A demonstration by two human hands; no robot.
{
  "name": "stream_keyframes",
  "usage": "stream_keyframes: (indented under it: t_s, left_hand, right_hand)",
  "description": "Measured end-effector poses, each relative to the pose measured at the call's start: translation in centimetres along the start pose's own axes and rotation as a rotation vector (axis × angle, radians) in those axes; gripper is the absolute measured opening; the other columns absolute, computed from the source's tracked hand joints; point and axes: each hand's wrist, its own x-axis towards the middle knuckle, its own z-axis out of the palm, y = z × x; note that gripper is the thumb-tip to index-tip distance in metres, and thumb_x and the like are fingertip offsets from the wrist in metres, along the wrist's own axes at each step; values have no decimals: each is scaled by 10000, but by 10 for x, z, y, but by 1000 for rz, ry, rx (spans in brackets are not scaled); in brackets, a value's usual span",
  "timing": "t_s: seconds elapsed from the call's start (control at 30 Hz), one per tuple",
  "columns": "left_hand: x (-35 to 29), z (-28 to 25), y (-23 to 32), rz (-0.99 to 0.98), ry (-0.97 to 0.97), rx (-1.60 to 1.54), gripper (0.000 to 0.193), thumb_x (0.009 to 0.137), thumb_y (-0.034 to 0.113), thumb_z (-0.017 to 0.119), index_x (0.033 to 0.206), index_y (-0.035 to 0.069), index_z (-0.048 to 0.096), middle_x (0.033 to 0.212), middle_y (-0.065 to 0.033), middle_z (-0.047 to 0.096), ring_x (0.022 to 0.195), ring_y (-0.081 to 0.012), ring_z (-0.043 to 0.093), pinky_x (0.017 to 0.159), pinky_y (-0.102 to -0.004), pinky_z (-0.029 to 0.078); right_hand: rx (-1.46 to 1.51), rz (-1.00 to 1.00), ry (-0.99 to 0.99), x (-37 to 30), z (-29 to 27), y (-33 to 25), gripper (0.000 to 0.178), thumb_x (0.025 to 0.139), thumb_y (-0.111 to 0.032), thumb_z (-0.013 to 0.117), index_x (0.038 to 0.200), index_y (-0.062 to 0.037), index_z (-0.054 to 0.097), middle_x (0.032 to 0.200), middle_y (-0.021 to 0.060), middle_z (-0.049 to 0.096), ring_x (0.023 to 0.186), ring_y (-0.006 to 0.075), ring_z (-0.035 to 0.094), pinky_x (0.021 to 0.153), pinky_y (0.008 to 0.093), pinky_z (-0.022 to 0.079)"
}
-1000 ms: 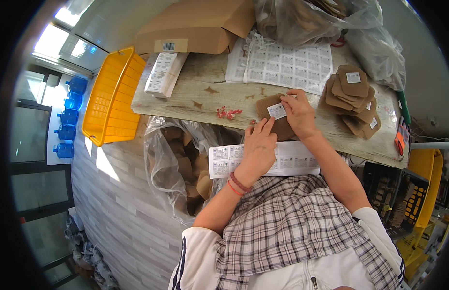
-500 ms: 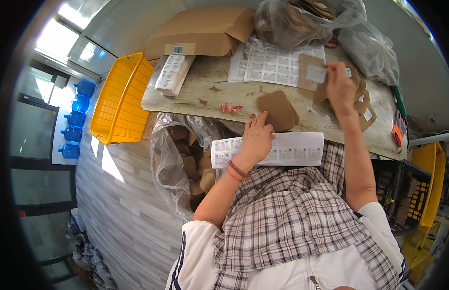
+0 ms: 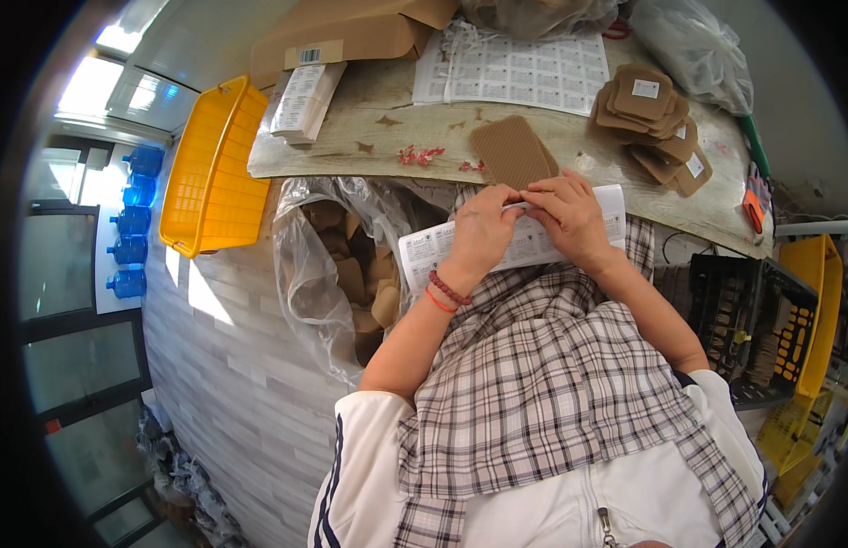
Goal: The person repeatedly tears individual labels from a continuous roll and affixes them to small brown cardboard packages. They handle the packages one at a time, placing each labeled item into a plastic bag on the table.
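A white sheet of printed labels (image 3: pixel 424 248) rests across my lap at the table's front edge. My left hand (image 3: pixel 483 226) is closed on its upper part, thumb and fingertips pinching. Right beside it, my right hand (image 3: pixel 570 217) also pinches the sheet, fingertips almost touching the left ones; whether a loose label is between them is hidden. Just beyond the hands lie a few brown corrugated cardboard pieces (image 3: pixel 508 151) with rounded corners. To the right is a loose pile of similar cardboard pieces (image 3: pixel 645 108), some bearing a white label.
More label sheets (image 3: pixel 515 78) lie at the back, near a cardboard box (image 3: pixel 351 32) and a stack of printed slips (image 3: pixel 305 105). Red scraps (image 3: pixel 419 155) dot the table. A clear bag of cardboard pieces (image 3: pixel 301 283), a yellow basket (image 3: pixel 214 169) and a black crate (image 3: pixel 716 292) stand around.
My right hand has come from the pile at the right to the label sheet beside my left hand. A labelled cardboard piece now tops that pile. The view has shifted slightly.
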Motion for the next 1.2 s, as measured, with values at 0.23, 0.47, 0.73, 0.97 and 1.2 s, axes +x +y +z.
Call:
stream_keyframes:
  t_s: [0.23,0.47,0.73,0.97,1.2]
  left_hand:
    - [0,2,-12,-209,-91,-234,135,866,38,695,987,-23,690,894,-147,738,831,-227,710,765,-332,546]
    - [-11,-31,-9,16,-107,146,196,890,141,693,1036,12,714,967,-151,732,916,-307,699,822,-389,532]
    - [-2,-40,-20,-345,-261,29,192,872,188,709,1003,54,750,881,-146,730,874,-335,697,777,-413,528]
    - [1,-33,-13,-46,-147,208,149,850,93,701,971,9,719,1107,-141,691,1029,-314,645,885,-411,499]
    - [17,-24,-23,205,-161,227,102,842,32,676,935,-10,673,1388,-203,576,1355,-382,484,1124,-466,375]
  right_hand:
    - [-77,-186,90,-10,8,2,213,772,-52,775,981,-92,758,1018,40,714,925,260,689,932,433,550]
    - [230,105,159,-22,22,5,185,743,-28,807,912,-90,766,1068,74,728,928,274,686,910,404,558]
    - [386,36,-5,-16,-2,-4,170,778,12,794,916,-83,764,1158,107,682,1071,279,635,985,401,499]
    - [882,707,35,33,1,47,65,977,-40,637,1019,-11,677,1024,22,650,935,92,581,845,248,478]
    - [626,597,-215,86,42,90,68,956,-74,657,989,-19,682,882,19,680,814,109,588,752,269,487]
